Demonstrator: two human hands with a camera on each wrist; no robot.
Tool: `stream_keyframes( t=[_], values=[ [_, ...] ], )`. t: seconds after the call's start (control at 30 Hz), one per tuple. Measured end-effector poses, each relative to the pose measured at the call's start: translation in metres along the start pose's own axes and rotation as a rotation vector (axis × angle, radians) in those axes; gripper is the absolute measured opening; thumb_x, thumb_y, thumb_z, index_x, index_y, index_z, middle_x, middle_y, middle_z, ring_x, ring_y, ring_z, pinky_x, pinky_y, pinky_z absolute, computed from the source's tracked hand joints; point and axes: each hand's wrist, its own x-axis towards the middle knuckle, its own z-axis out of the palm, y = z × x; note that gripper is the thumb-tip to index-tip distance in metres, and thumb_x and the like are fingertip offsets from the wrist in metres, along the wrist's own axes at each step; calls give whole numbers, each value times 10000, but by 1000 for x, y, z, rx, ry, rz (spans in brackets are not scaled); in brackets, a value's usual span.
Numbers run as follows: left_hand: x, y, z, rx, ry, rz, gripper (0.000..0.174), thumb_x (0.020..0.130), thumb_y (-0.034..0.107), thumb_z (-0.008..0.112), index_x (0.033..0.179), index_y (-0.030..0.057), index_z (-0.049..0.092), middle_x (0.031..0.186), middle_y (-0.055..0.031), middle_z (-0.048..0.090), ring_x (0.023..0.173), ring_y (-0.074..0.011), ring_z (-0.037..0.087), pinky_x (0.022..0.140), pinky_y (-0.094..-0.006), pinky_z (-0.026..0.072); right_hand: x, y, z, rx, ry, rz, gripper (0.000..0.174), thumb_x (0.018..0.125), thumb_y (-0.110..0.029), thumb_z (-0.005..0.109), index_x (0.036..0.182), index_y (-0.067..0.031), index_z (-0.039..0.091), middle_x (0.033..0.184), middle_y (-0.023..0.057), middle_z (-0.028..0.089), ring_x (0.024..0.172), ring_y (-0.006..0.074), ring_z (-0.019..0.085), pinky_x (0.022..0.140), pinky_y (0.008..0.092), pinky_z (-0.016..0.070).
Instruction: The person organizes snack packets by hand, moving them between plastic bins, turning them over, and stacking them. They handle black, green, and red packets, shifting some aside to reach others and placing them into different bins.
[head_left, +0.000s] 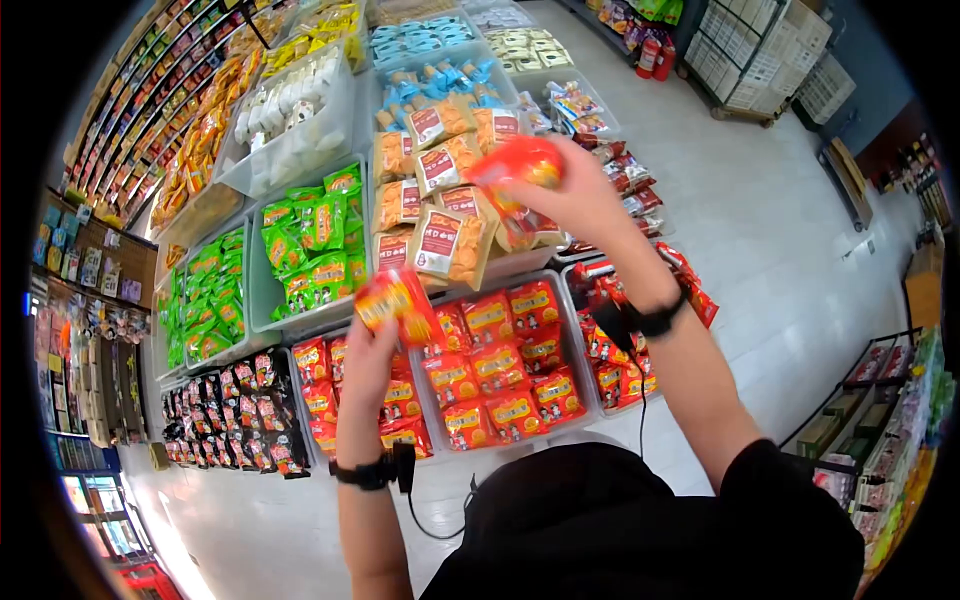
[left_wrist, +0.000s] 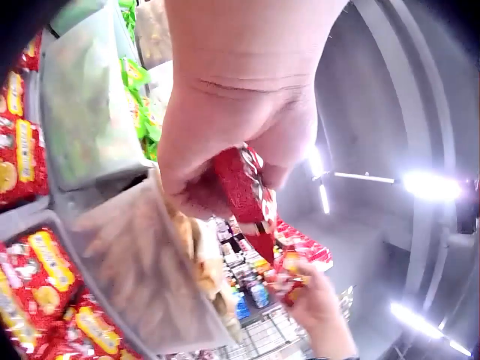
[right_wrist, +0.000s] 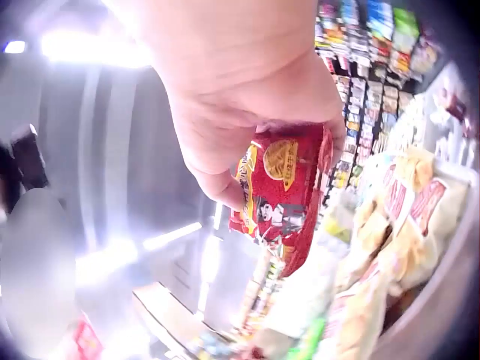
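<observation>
My left hand (head_left: pixel 366 362) grips a red and yellow snack packet (head_left: pixel 398 305), raised over the front bins. In the left wrist view the same packet (left_wrist: pixel 246 191) appears edge-on between thumb and fingers. Further right and higher, my right hand (head_left: pixel 575 195) holds another red snack packet (head_left: pixel 522 165) above the brown snack bags (head_left: pixel 440 240). The right wrist view shows its packet (right_wrist: pixel 279 187) pinched between thumb and fingers, with a printed cartoon figure on the front. Below the hands, a clear bin holds rows of similar red packets (head_left: pixel 500 360).
Green snack packets (head_left: pixel 320 225) fill a bin at left, and black packets (head_left: pixel 235 410) lie front left. Another bin of red packets (head_left: pixel 610 360) stands at right. Fire extinguishers (head_left: pixel 652 60) and a loaded cage trolley (head_left: pixel 757 55) are at the back right.
</observation>
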Motion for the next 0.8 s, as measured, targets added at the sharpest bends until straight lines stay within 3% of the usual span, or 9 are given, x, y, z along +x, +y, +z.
stream_keyframes(
  t=[0.1, 0.17, 0.23, 0.27, 0.37, 0.43, 0.67, 0.77, 0.8],
  values=[
    [-46, -36, -14, 195, -251, -233, 360, 994, 175, 610, 1318, 56, 508, 1128, -27, 654, 1014, -114, 615, 868, -289, 508, -92, 18, -21, 381, -139, 177, 483, 882, -127, 738, 1307, -18, 536, 1078, 46, 686, 951, 104, 657, 793, 285, 556],
    [-56, -71, -8, 135, -294, -325, 339, 991, 195, 617, 1286, 58, 522, 1082, -17, 648, 957, -107, 602, 846, -285, 504, -142, 56, -5, 339, -243, 462, 477, 880, -134, 739, 1295, -16, 535, 1086, 61, 684, 943, 95, 657, 787, 276, 553],
    [-63, -96, 10, 179, -262, -382, 315, 976, 268, 649, 1191, 56, 559, 1048, -15, 621, 922, -112, 563, 819, -286, 482, -176, 116, 27, 320, -94, 606, 461, 868, -133, 733, 1267, -3, 544, 1093, 102, 687, 951, 154, 669, 820, 318, 550],
    [-63, -113, 11, 178, -237, -373, 320, 971, 280, 656, 1174, 51, 563, 1043, -19, 615, 917, -112, 554, 805, -285, 474, -190, 152, 39, 15, -84, 530, 486, 856, -164, 738, 1259, 20, 538, 1103, 145, 685, 1003, 226, 671, 867, 355, 536],
    [-52, -180, 13, 312, -121, -246, 345, 959, 303, 672, 1128, 21, 568, 974, -30, 586, 855, -110, 517, 731, -279, 436, -199, 197, 66, -15, -23, 451, 493, 869, -207, 718, 1253, 28, 517, 1156, 186, 663, 1090, 275, 648, 921, 388, 507],
    [-51, -157, 31, 261, -122, -222, 348, 963, 298, 666, 1131, 12, 561, 956, -29, 587, 842, -103, 519, 730, -276, 438, -199, 208, 82, -164, 12, 452, 479, 899, -217, 680, 1262, 25, 485, 1175, 187, 648, 1118, 289, 631, 954, 395, 485],
    [-48, -131, 41, 241, -100, -174, 358, 977, 264, 645, 1213, 18, 535, 1019, -23, 635, 850, -91, 556, 740, -266, 459, -193, 211, 84, 228, 144, 408, 477, 911, -185, 660, 1276, 35, 447, 1163, 206, 653, 1113, 325, 631, 957, 405, 476],
    [-40, -131, 48, 49, -44, -162, 364, 981, 251, 639, 1240, 22, 524, 1044, -28, 639, 858, -96, 575, 746, -265, 471, -198, 217, 86, -120, 54, 420, 489, 920, -199, 637, 1285, 42, 418, 1161, 274, 640, 1112, 413, 625, 951, 442, 480],
    [-37, -127, 50, 55, -63, -189, 409, 991, 237, 622, 1308, 20, 480, 1149, -47, 612, 978, -121, 563, 849, -286, 451, -196, 215, 86, -148, 10, 469, 500, 924, -217, 622, 1278, 63, 407, 1163, 298, 630, 1115, 435, 616, 950, 450, 481]
  ],
)
